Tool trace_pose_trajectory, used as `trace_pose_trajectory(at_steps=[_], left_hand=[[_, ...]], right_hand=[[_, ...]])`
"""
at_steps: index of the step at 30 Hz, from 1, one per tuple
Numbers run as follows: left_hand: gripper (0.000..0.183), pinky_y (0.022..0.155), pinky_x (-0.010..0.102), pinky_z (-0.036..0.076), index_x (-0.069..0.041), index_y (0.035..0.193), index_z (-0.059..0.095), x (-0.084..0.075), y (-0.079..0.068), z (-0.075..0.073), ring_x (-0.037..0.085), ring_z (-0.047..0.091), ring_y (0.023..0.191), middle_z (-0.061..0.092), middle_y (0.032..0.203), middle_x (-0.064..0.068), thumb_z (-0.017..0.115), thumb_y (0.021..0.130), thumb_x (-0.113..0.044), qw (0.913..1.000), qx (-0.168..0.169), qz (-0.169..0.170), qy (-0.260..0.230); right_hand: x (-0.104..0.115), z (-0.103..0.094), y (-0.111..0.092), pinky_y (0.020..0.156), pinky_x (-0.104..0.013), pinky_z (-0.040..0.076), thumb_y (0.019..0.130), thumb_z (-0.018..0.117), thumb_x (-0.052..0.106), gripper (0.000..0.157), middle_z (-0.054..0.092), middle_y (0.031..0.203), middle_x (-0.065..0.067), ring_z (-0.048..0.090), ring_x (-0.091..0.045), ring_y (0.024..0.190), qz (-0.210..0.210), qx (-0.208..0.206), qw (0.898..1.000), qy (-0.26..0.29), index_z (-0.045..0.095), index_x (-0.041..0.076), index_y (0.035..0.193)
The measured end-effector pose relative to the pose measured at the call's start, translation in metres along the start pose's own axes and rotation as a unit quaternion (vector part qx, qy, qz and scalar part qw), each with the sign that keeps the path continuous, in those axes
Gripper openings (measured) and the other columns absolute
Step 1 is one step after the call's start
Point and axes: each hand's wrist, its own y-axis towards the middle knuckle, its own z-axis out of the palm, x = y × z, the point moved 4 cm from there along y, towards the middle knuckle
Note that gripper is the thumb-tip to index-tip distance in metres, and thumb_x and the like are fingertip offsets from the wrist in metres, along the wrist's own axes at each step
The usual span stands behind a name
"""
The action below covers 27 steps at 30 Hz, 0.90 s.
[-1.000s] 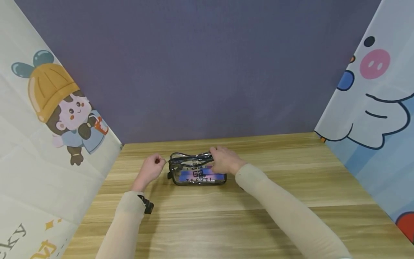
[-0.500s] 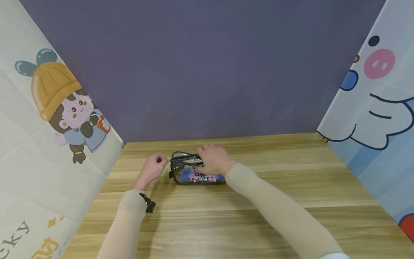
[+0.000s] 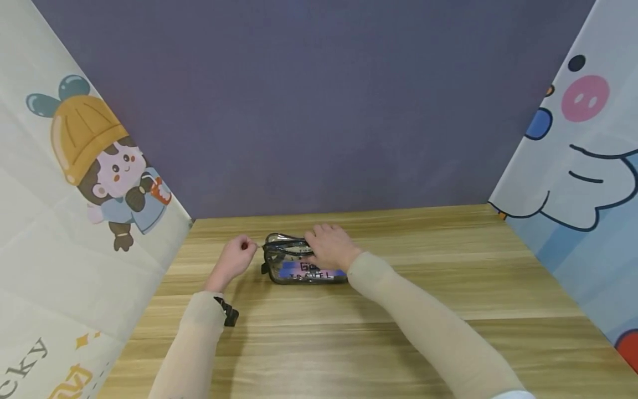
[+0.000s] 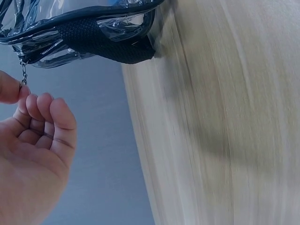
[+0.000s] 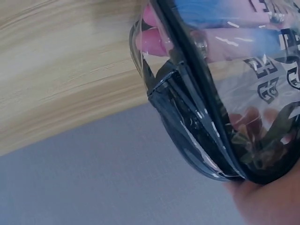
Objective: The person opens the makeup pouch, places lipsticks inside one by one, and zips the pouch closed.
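A clear plastic zip pouch (image 3: 286, 272) with black trim and dark "TRAVEL" lettering stands on the wooden table. My left hand (image 3: 235, 257) is at its left end, pinching the small metal chain (image 4: 24, 75) of the zipper pull between thumb and forefinger. A black fabric tab (image 4: 105, 44) sticks out below that chain. Over the pouch's upper right part, my right hand (image 3: 331, 247) grips the top edge, its fingers showing through the plastic in the right wrist view. Inside lie pink-and-blue tube-shaped things (image 5: 243, 44) with pink ends.
The wooden table (image 3: 319, 338) runs back to a dark grey-purple wall panel (image 3: 319, 111). Cartoon-printed sheets flank it, one on the left (image 3: 45, 233) and one on the right (image 3: 598, 194). A black strap device (image 3: 228, 313) sits on the left wrist.
My right hand has shifted left along the pouch's top, from its right end towards the middle. The left hand keeps its pinch on the zipper chain at nearly the same spot.
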Motion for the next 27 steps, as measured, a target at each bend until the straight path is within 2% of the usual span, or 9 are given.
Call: trace_pose_trajectory(at_steps=[6,11,18,27], left_hand=[[0.017,0.067,0.035,0.041,-0.006,0.086,0.056,0.005,0.0,0.001,0.022,0.05,0.073,0.053,0.079,0.007,0.05,0.097,-0.017,0.9999,-0.003,0.007,0.011],[0.018,0.066,0.034,0.04,-0.007,0.084,0.053,0.013,-0.003,0.002,0.022,0.048,0.069,0.05,0.076,0.005,0.05,0.099,-0.017,1.0,0.005,-0.007,0.004],[0.018,0.066,0.034,0.04,-0.007,0.085,0.052,0.017,-0.005,0.005,0.021,0.047,0.07,0.049,0.077,0.006,0.05,0.1,-0.018,0.9999,0.0,-0.013,-0.008],[0.017,0.065,0.032,0.039,-0.007,0.083,0.051,0.02,-0.008,0.015,0.02,0.047,0.07,0.049,0.078,0.006,0.05,0.099,-0.013,0.9995,-0.003,-0.026,-0.018]], right_hand=[[0.0,0.003,-0.002,0.114,-0.049,0.039,0.099,0.051,0.061,0.066,0.058,0.132,-0.012,0.053,-0.031,0.127,0.004,-0.006,1.0,0.013,0.051,0.009,0.141],[0.001,0.003,-0.002,0.108,-0.046,0.045,0.098,0.048,0.064,0.063,0.059,0.122,-0.01,0.057,-0.028,0.117,0.006,-0.008,1.0,0.014,0.055,0.01,0.13],[0.001,0.003,-0.002,0.109,-0.046,0.044,0.099,0.047,0.063,0.064,0.058,0.124,-0.011,0.055,-0.028,0.119,0.012,-0.006,1.0,0.014,0.053,0.01,0.135],[-0.002,0.0,-0.002,0.111,-0.048,0.042,0.098,0.051,0.061,0.061,0.059,0.126,-0.011,0.055,-0.029,0.122,0.018,-0.007,0.999,0.03,0.054,0.01,0.132]])
